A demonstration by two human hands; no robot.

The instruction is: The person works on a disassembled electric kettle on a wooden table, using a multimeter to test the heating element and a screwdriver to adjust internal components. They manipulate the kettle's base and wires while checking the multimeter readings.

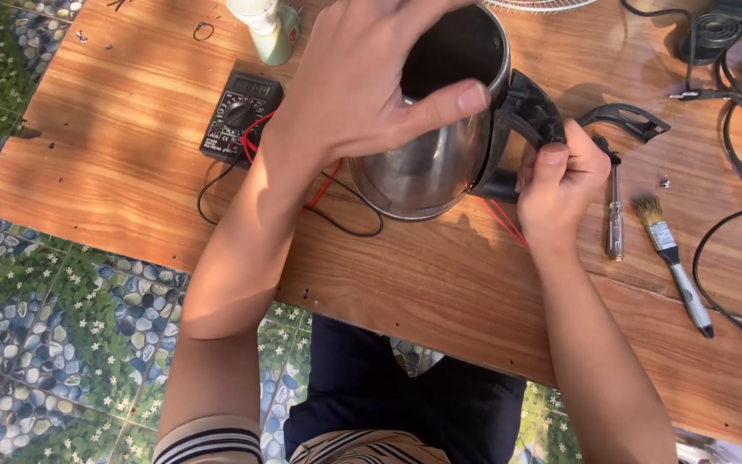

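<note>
A stainless steel electric kettle (pixel 427 163) with an open top stands on the wooden board (pixel 113 146). My left hand (pixel 362 77) grips its body from above, thumb across the front of the steel wall. My right hand (pixel 560 185) holds the black plastic handle (pixel 526 107) at the kettle's right side, fingers curled round its lower part. A loose black handle piece (pixel 629 120) lies just right of my right hand. Red wires run beneath the kettle.
A black multimeter (pixel 240 113) with red and black leads lies left of the kettle. A screwdriver (pixel 615 215) and a small paintbrush (pixel 670 258) lie to the right, with black cables (pixel 736 283) beyond. A pale green bottle (pixel 272 30) stands at the top. Pebble-patterned floor surrounds the board.
</note>
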